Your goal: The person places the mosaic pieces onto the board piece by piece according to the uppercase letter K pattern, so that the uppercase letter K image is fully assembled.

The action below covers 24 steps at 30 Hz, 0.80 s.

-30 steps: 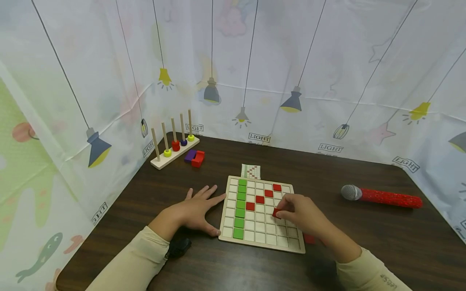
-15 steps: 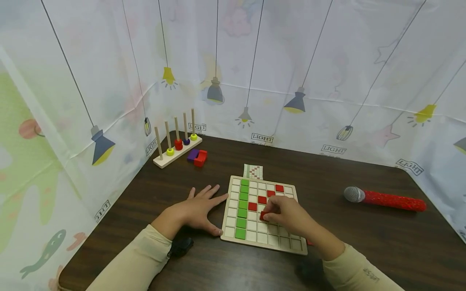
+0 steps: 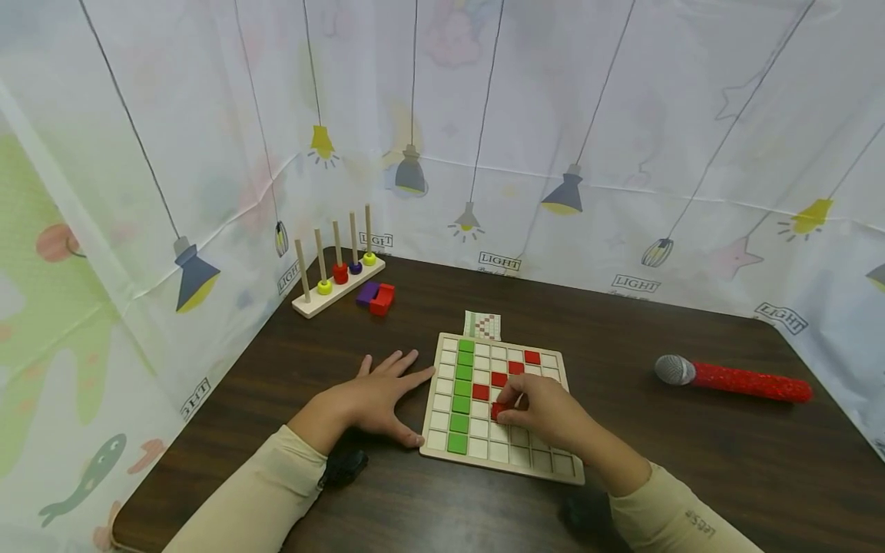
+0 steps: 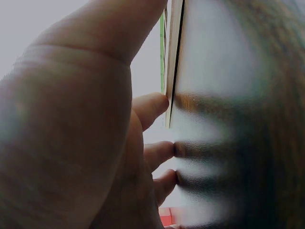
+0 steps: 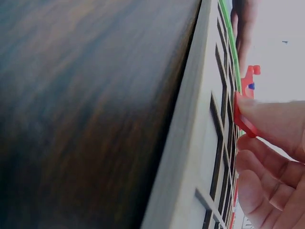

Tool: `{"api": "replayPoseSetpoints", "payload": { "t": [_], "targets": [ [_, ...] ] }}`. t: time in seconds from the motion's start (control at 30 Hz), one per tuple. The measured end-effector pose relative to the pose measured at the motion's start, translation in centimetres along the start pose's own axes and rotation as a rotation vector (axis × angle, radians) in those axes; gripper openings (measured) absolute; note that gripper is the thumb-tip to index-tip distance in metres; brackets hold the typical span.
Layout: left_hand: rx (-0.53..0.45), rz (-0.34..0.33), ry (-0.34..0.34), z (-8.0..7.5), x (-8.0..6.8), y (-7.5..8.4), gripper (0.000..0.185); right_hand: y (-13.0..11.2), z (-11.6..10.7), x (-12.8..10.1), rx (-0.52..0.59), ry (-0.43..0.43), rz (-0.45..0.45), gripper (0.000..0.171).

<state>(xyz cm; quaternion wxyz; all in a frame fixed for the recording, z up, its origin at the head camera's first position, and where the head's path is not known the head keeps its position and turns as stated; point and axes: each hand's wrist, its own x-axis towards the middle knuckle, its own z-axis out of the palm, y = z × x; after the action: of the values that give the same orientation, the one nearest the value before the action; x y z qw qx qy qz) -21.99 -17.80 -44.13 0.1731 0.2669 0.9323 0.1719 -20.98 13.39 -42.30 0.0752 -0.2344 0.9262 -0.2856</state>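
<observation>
A wooden grid board [image 3: 546, 465] lies on the dark table, with a column of green tiles [image 3: 460, 390] and a diagonal of red tiles [image 3: 515, 368] among white ones. My right hand [image 3: 535, 405] is over the board's middle and pinches a red tile [image 3: 497, 411] down against the grid; the right wrist view shows that red tile [image 5: 243, 119] between thumb and finger at the board [image 5: 190, 157]. My left hand [image 3: 373, 403] lies flat on the table, fingers straight, thumb and fingertips [image 4: 152, 107] touching the board's left edge [image 4: 172, 57].
A small pattern card [image 3: 482, 326] lies behind the board. A peg rack with coloured rings [image 3: 337, 278] and purple and red blocks [image 3: 376, 296] stand at the back left. A red microphone [image 3: 736, 379] lies at the right. Curtain walls close in the table.
My right hand carried the red tile leftwards from the board's right side to its middle and lowered it onto the grid. The left hand has stayed put.
</observation>
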Motion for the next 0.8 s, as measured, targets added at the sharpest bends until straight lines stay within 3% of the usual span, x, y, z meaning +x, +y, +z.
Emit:
{"api": "replayPoseSetpoints", "payload": {
  "t": [0.53, 0.8],
  "targets": [
    [-0.007, 0.008, 0.003, 0.1, 0.0, -0.1, 0.112, -1.2, 0.7, -0.4, -0.295, -0.012, -0.034, 0.017],
    [-0.002, 0.004, 0.002, 0.1, 0.0, -0.1, 0.113, -0.7, 0.4, -0.6, -0.258, 0.024, -0.013, 0.018]
  ]
}}
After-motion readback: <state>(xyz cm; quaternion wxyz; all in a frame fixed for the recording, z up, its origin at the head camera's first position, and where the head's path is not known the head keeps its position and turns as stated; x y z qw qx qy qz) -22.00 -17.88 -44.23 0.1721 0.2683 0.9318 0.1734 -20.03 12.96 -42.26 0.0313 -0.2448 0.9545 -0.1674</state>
